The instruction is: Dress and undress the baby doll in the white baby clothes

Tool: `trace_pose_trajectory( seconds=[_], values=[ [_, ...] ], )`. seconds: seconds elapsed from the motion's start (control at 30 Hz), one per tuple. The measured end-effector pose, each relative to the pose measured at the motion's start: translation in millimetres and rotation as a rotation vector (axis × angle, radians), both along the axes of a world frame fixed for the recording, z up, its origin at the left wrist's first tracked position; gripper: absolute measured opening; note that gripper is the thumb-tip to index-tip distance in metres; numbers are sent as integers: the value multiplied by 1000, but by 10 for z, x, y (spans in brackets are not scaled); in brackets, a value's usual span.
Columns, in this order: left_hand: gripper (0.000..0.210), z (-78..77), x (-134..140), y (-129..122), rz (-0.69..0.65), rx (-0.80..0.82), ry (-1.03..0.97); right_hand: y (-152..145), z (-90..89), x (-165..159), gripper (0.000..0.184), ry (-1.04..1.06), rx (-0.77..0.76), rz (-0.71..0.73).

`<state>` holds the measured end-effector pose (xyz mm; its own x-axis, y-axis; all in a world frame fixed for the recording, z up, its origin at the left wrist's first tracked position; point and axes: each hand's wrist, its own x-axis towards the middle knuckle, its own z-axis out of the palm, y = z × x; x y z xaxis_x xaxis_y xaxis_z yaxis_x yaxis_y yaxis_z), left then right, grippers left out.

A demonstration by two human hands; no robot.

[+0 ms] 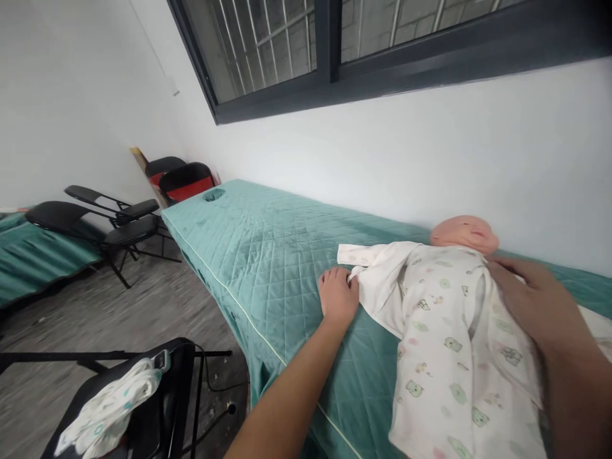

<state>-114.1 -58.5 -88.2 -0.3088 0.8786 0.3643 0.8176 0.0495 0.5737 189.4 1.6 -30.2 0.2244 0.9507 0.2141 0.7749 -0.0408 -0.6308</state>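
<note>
A baby doll (463, 231) lies on its back on the green quilted bed cover (287, 255), its head toward the wall. Over its body is a white baby garment (444, 338) printed with small green animals. One sleeve stretches out to the left, its cuff on the cover. With curled fingers, my left hand (338, 294) grips white cloth just below that sleeve. My right hand (535, 299) rests at the garment's upper right side, beside the doll's shoulder. It is blurred and its fingertips are hidden, so I cannot tell whether it grips the cloth.
A black chair (162, 395) at the lower left carries a crumpled white cloth item (112, 408). Several folding chairs (129, 229) stand beyond the bed's far end. A white wall (382, 153) with a dark-framed window (329, 44) borders the bed. Cables (215, 414) lie on the floor.
</note>
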Motion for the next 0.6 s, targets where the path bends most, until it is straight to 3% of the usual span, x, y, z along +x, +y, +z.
trace_pose_trajectory(
  seconds=[0.2, 0.3, 0.37, 0.43, 0.5, 0.6],
  values=[
    [17, 126, 162, -51, -118, 69, -640, 72, -202, 108, 38, 174, 62, 2],
    [21, 350, 428, -123, -263, 95, -1003, 69, -176, 69, 39, 162, 115, 9],
    [26, 542, 616, -198, -389, 78, -1089, 69, -143, 34, 37, 148, 149, 44],
    [28, 729, 762, -286, -563, 54, -937, 72, -117, 7, 36, 144, 187, 76],
    [27, 869, 849, -364, -798, 54, -622, 78, -102, -6, 35, 133, 214, 103],
    [24, 942, 888, -383, -1065, 78, -207, 90, -96, -7, 37, 91, 256, 118]
  ],
)
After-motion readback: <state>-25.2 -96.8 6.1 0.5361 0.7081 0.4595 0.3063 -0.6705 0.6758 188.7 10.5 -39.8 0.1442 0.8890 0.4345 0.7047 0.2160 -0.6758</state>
